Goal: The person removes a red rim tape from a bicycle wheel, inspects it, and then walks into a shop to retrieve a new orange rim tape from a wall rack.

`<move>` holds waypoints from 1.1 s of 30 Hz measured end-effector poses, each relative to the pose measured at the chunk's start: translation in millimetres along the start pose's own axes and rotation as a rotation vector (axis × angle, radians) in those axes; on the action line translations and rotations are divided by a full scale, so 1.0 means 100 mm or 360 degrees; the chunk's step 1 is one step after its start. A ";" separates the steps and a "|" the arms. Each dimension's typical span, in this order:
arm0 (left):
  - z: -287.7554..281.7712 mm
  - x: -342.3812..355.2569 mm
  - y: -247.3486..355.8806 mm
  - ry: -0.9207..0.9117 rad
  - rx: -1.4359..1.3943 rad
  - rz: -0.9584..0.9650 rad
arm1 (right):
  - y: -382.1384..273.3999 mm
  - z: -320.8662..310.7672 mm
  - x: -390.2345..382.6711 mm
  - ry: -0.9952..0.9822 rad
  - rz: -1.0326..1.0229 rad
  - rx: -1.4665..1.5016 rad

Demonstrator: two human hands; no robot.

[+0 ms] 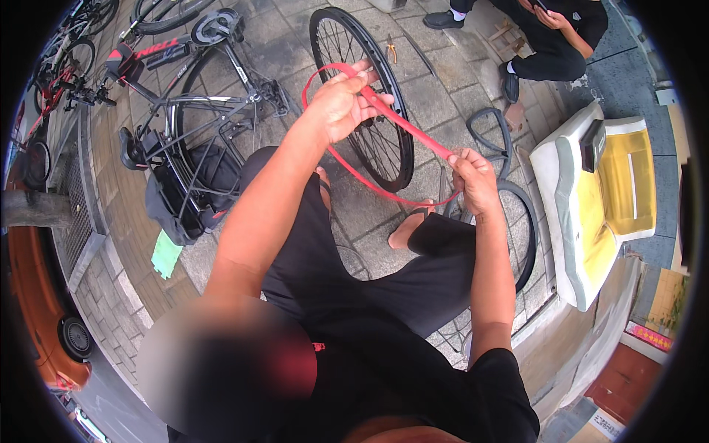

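A red rim strip (pixel 410 131), a flat closed band, hangs in a loop between my hands. My left hand (pixel 341 105) holds its far left part, with the band passing by the thumb and the other fingers partly spread. My right hand (pixel 474 181) pinches the band at its right end, and the stretch between the hands is taut. The slack lower side curves down in front of my legs. Just beyond, a bare black spoked wheel rim (pixel 401 159) stands tilted, partly covered by my left hand and the strip.
A bicycle (pixel 210 103) lies upside down at the left. Pliers (pixel 391 52) with orange handles lie beyond the rim. A black inner tube (pixel 487 133) and a tyre (pixel 529 244) are on the paving at right, near a yellow-white seat (pixel 583 221). Another person (pixel 550 44) sits at the far right.
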State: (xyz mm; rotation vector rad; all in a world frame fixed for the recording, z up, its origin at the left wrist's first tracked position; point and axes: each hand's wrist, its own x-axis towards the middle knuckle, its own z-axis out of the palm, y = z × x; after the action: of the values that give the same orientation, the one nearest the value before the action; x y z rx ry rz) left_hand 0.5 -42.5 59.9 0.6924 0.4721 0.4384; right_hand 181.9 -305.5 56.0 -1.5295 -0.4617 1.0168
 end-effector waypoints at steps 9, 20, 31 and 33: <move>-0.05 0.04 -0.06 0.0010 -0.0121 0.0014 | -0.13 -0.56 0.07 -0.0194 0.0032 -0.0106; -0.03 0.06 0.02 0.0002 -0.0250 -0.0013 | -0.17 -0.93 0.09 -0.0132 -0.0039 0.0229; -0.03 0.08 0.00 0.0023 -0.0345 -0.0008 | -0.24 -1.21 0.07 -0.0214 -0.0334 0.0943; -0.03 0.09 -0.01 -0.0005 -0.0364 -0.0006 | -0.27 -1.21 0.06 -0.0197 -0.0383 0.1050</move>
State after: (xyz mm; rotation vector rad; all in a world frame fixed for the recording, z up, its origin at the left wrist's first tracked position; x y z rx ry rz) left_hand 6.2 -37.1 54.5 0.4715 0.4127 0.4794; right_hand 289.3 -366.6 72.1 -0.8069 -0.3377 0.9511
